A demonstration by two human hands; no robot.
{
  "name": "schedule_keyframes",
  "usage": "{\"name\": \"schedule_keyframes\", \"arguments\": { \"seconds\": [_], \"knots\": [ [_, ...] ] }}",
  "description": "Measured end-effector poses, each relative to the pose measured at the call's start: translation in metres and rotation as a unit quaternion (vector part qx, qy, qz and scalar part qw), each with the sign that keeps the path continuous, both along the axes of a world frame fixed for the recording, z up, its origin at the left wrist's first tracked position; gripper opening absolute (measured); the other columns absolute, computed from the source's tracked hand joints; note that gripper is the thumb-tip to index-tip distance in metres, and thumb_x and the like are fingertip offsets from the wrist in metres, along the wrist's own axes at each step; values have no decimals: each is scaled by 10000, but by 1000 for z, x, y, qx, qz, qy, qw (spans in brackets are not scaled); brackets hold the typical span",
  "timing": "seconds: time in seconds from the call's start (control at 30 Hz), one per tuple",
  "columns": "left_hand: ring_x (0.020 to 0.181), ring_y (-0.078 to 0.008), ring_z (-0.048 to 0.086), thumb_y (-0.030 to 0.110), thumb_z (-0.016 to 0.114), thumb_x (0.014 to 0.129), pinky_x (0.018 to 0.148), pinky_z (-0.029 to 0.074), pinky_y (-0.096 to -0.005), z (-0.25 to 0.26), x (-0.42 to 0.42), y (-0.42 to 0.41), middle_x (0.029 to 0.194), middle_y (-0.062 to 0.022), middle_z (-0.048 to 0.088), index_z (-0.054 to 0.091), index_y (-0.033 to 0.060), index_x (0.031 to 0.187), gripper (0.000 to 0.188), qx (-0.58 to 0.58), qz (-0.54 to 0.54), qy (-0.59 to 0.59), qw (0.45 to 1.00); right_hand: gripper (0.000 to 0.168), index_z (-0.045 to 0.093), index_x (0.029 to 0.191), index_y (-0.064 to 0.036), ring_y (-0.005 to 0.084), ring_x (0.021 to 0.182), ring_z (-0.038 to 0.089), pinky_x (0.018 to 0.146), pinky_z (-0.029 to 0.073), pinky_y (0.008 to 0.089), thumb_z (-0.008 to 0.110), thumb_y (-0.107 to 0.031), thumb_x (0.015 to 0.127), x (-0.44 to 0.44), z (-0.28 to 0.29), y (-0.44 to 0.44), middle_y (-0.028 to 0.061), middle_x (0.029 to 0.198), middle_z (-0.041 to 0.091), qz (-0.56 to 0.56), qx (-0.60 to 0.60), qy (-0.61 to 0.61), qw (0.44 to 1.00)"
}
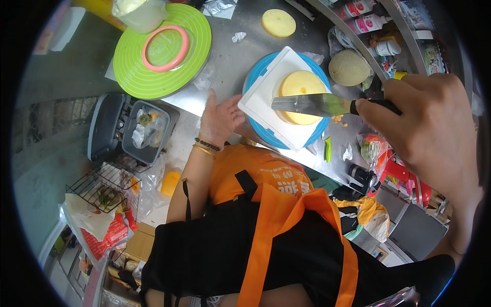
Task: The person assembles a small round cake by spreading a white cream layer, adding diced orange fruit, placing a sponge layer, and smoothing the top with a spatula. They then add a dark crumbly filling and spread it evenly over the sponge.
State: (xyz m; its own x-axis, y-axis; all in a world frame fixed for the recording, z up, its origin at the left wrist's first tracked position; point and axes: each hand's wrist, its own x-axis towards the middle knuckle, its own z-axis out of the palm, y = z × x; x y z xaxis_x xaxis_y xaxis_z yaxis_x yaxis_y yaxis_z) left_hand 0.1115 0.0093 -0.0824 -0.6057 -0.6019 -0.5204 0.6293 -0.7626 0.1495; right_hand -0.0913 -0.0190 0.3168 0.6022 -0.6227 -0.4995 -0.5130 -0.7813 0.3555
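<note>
My right hand grips the black handle of a metal icing spatula. The blade lies over a round yellow sponge cake layer; whether it touches is unclear. Under the cake is a white square board, set on a blue turntable. My left hand, with a beaded bracelet at the wrist, has its fingers spread at the left edge of the board and turntable and holds nothing. Another sponge layer lies on the metal worktop beyond.
A green turntable at the left bears a pink ring and a plastic jug of cream. A melon sits right of the blue turntable. A green-handled knife lies near the worktop's edge. Below left stands an uncovered bin.
</note>
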Motion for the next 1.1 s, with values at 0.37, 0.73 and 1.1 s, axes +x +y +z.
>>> {"name": "schedule_keyframes", "arguments": {
  "seconds": [0.37, 0.73, 1.1],
  "knots": [
    [1192, -340, 610, 732, 283, 1008, 1049, 479, -439, -15, 0, -5, 1349, -271, 591, 508, -105, 1365, 937, 5, -18, -15, 1000, 214, 718, 1001, -67, 177, 627, 599, 548, 456, 336, 704, -162, 810, -5, -2, 8, 50, 698, 579, -1, -14, 24, 1000],
    [1193, -321, 607, 735, 292, 1003, 1043, 474, -441, -6, -4, 1, 1309, -234, 621, 504, -80, 1379, 922, 18, -60, -61, 996, 222, 716, 990, -69, 180, 634, 602, 527, 453, 344, 691, -156, 787, -9, 1, 14, 40, 738, 566, -5, -16, -1, 1000],
    [1323, -317, 519, 664, 280, 1045, 1133, 400, -427, 17, -11, 4, 1463, -242, 509, 404, -83, 1463, 865, 10, -47, -80, 996, 243, 713, 939, -68, 179, 667, 612, 522, 453, 335, 709, -182, 724, -6, 5, 40, 38, 747, 559, -56, -29, -104, 993]
  ]
}}
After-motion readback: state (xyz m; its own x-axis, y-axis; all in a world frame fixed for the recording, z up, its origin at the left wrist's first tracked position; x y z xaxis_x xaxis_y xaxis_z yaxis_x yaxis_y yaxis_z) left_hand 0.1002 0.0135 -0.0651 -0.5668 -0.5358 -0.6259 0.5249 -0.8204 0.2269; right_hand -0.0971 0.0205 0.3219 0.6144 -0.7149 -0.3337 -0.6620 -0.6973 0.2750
